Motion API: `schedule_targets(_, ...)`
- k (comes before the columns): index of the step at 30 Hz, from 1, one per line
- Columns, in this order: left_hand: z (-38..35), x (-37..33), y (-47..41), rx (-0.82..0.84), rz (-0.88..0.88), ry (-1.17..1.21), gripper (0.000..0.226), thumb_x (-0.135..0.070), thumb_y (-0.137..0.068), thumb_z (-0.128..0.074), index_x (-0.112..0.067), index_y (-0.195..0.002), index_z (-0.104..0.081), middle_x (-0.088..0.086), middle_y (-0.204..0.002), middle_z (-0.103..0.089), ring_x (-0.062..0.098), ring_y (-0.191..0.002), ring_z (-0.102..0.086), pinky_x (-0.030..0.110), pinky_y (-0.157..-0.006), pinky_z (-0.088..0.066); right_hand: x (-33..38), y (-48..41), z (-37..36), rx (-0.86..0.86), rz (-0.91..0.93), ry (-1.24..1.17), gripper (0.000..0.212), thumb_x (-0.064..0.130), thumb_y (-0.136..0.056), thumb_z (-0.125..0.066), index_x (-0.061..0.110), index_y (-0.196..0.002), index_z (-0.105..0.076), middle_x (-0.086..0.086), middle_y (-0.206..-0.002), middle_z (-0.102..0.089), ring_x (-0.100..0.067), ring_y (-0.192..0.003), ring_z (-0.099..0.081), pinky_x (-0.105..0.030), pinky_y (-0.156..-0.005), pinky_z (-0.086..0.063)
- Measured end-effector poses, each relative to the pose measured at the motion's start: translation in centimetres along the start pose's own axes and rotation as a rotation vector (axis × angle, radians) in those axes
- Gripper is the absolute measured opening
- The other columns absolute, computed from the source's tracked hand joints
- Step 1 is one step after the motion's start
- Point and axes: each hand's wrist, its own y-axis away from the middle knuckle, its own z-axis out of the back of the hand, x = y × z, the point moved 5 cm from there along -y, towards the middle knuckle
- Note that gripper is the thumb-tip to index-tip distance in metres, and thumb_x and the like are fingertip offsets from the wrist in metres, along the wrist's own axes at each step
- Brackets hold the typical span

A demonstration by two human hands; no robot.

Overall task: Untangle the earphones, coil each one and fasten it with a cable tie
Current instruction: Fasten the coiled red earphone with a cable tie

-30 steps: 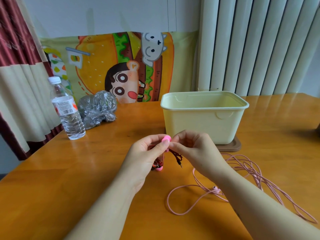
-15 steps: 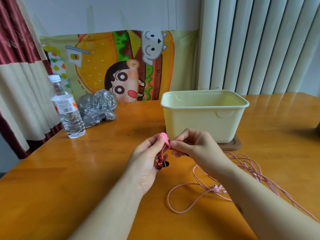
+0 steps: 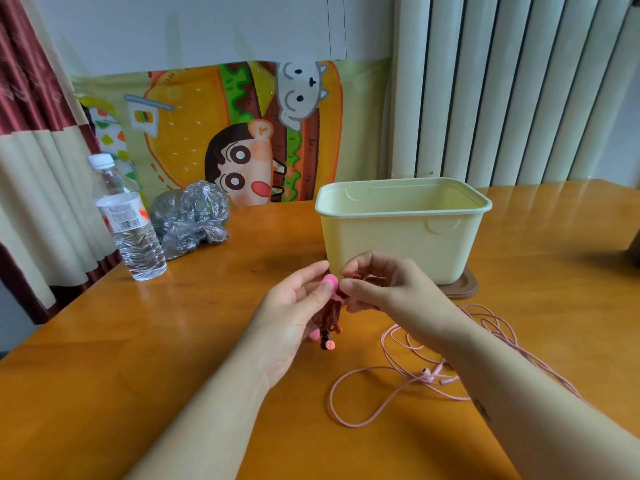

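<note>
A coiled dark red earphone bundle (image 3: 329,318) hangs between my hands above the table, its black earbuds dangling at the bottom. My left hand (image 3: 294,306) holds the bundle, thumb on a pink cable tie (image 3: 329,281) at its top. My right hand (image 3: 377,289) pinches the other side of the tie with curled fingers. A pink earphone (image 3: 446,368) lies loose and tangled on the wooden table (image 3: 138,358) to the right, partly under my right forearm.
A pale yellow tub (image 3: 401,233) stands on a brown lid just behind my hands. A water bottle (image 3: 128,220) and a crumpled grey plastic bag (image 3: 190,218) sit at the back left. A cartoon cloth and curtains line the wall.
Both hands have stayed together around the pink tie and lifted slightly toward the tub. The red bundle is tighter and hangs straighter; the jack that stuck out is tucked in.
</note>
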Motion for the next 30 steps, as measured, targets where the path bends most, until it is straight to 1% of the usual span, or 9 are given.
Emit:
schedule_targets(3, 0.1, 0.2, 0.0, -0.008, -0.037, -0.062, 0.029, -0.041, -0.073, -0.066, -0.032, -0.101, -0.071, -0.001, -0.099, -0.073, 0.023, -0.094, -0.066, 0.038, -0.066, -0.044, -0.1, 0.1, -0.3, 0.019, -0.017, 0.113, 0.015, 0.013, -0.079, -0.073, 0.009, -0.091, -0.064, -0.007, -0.082, -0.068, -0.015, -0.072, -0.067, -0.028, -0.070, -0.058)
schedule_targets(5, 0.4, 0.1, -0.1, -0.026, -0.057, -0.103, 0.025, -0.041, -0.074, -0.067, -0.029, -0.095, -0.072, 0.001, -0.098, -0.073, 0.025, -0.095, -0.068, 0.041, -0.073, -0.052, 0.0, 0.2, -0.4, 0.020, -0.001, 0.192, 0.015, 0.013, -0.080, -0.073, 0.008, -0.091, -0.065, -0.009, -0.081, -0.070, -0.017, -0.071, -0.068, -0.028, -0.070, -0.058)
schedule_targets(7, 0.7, -0.3, -0.2, -0.049, -0.103, -0.199, 0.016, -0.034, -0.079, -0.068, -0.025, -0.093, -0.071, -0.002, -0.094, -0.073, 0.016, -0.092, -0.069, 0.032, -0.082, -0.055, 0.0, 0.2, -0.4, 0.004, 0.017, 0.245, 0.012, 0.015, -0.080, -0.074, 0.011, -0.089, -0.067, -0.009, -0.079, -0.071, -0.019, -0.070, -0.068, -0.030, -0.072, -0.058)
schedule_targets(9, 0.9, -1.3, -0.1, -0.045, -0.186, -0.295, 0.012, -0.028, -0.080, -0.069, -0.024, -0.092, -0.070, -0.008, -0.089, -0.073, 0.007, -0.088, -0.068, 0.019, -0.077, -0.053, 0.2, 0.3, -0.4, -0.012, 0.040, 0.271, 0.010, 0.016, -0.079, -0.075, 0.014, -0.086, -0.067, -0.008, -0.076, -0.071, -0.017, -0.069, -0.068, -0.030, -0.071, -0.057)
schedule_targets(11, 0.9, -2.1, 0.1, -0.003, -0.251, -0.361, 0.020, -0.032, -0.076, -0.069, -0.029, -0.095, -0.068, -0.014, -0.086, -0.071, 0.005, -0.084, -0.068, 0.015, -0.073, -0.051, 0.4, 0.3, -0.4, -0.009, 0.058, 0.269, 0.009, 0.016, -0.079, -0.075, 0.016, -0.084, -0.067, -0.008, -0.075, -0.071, -0.015, -0.067, -0.066, -0.031, -0.070, -0.055)
schedule_targets(14, 1.1, -2.4, 0.4, 0.074, -0.253, -0.404, 0.035, -0.033, -0.074, -0.067, -0.039, -0.108, -0.063, -0.017, -0.090, -0.069, 0.004, -0.088, -0.068, 0.019, -0.075, -0.054, 0.5, 0.3, -0.3, -0.001, 0.063, 0.253, 0.008, 0.013, -0.079, -0.074, 0.014, -0.086, -0.068, -0.004, -0.072, -0.070, -0.014, -0.067, -0.066, -0.030, -0.070, -0.056)
schedule_targets(18, 1.0, -2.5, 0.6, 0.115, -0.224, -0.404, 0.034, -0.011, -0.082, -0.069, -0.037, -0.104, -0.065, -0.007, -0.096, -0.073, 0.012, -0.088, -0.070, 0.030, -0.076, -0.058, 0.5, 0.3, -0.1, 0.002, 0.054, 0.228, 0.007, 0.010, -0.081, -0.072, 0.014, -0.086, -0.069, 0.000, -0.071, -0.070, -0.014, -0.067, -0.068, -0.027, -0.070, -0.057)
schedule_targets(25, 0.7, -2.8, 0.9, 0.141, -0.226, -0.436, 0.041, -0.002, -0.081, -0.069, -0.034, -0.106, -0.064, -0.007, -0.097, -0.073, 0.010, -0.088, -0.070, 0.025, -0.073, -0.058, 0.6, 0.3, -0.2, -0.002, 0.052, 0.171, 0.007, 0.007, -0.081, -0.070, 0.014, -0.084, -0.068, -0.001, -0.070, -0.069, -0.015, -0.066, -0.067, -0.029, -0.071, -0.057)
schedule_targets(30, 1.0, -2.7, 0.8, 0.102, -0.249, -0.512, 0.027, -0.018, -0.082, -0.069, -0.031, -0.105, -0.067, -0.011, -0.094, -0.073, 0.012, -0.084, -0.071, 0.031, -0.076, -0.058, 0.7, 0.4, -0.3, 0.004, 0.035, 0.154, 0.004, 0.009, -0.083, -0.068, 0.012, -0.085, -0.071, -0.004, -0.071, -0.070, -0.015, -0.067, -0.067, -0.026, -0.070, -0.057)
